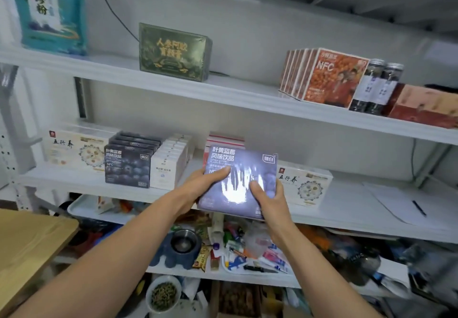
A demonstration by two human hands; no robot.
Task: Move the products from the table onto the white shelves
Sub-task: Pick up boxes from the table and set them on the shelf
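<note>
Starting far left and low: corner of a wooden table (29, 238), just beside the white shelves (347, 218). Up top, a teal bag (53, 12) standing on the upper board. Down on the middle board, a cream box (76, 150), then a row of dark blueberry boxes (128, 166) upright, one behind the other, then a row of white boxes (168, 166) right against them. Above those, a dark green box (173, 52) alone on the upper board.

Centre frame now: left hand (198, 186) gripping the held blueberry box (240, 166) by its left edge, thumb flat on the front face, other fingers hidden behind. Up in front of the middle board, in the gap between the white boxes and a second cream box (304, 183), slightly tilted, glare across the face. Touching the board or not: cannot tell. Then right hand (275, 203) clamped on the lower right corner, thumb on the front, fingers wrapped round the back. Just behind, red-and-white boxes (224, 141).

Further right, upper board: orange boxes (327, 77), two dark jars (379, 84) beside them. Far right, a sheet of paper (396, 201) with a pen (418, 208) on it.
</note>
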